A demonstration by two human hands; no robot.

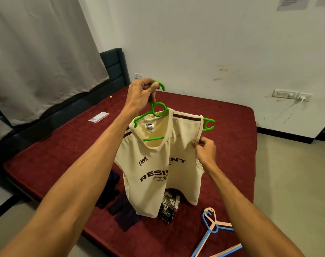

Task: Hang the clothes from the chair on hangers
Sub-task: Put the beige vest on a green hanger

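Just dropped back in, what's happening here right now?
The left hand holds a green hanger up by its hook. The right hand pinches the armhole edge of the cream vest already draped on it, apparently straightening it. Dark clothes, a blue hanger and a pink hanger lie on the red bed below.
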